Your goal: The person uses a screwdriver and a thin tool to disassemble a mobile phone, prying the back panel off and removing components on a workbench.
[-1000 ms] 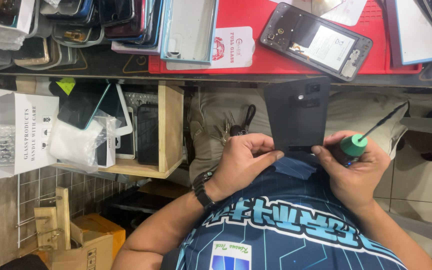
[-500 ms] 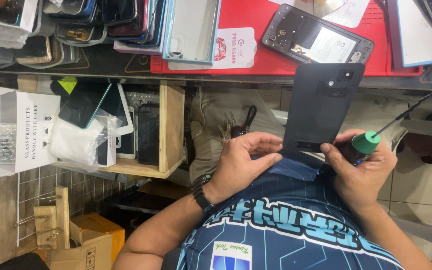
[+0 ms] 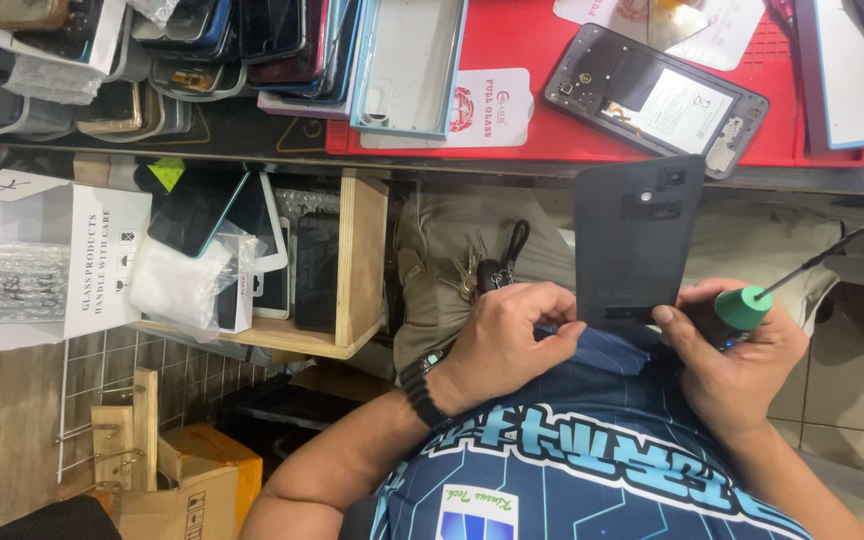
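Two hands (image 3: pixel 507 345) (image 3: pixel 737 355), one back cover (image 3: pixel 637 240)

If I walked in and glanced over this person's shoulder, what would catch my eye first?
Probably the dark phone back cover held up in the middle, gripped at its lower edge by the left hand and the right hand. The right hand also holds a green-capped screwdriver. Above, an opened phone lies on a bright red mat, beside stacked phone cases.

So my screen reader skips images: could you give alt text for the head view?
Both hands, left hand and right hand, hold a dark phone back cover; the right also grips a green-capped screwdriver. An opened phone lies on a red mat.
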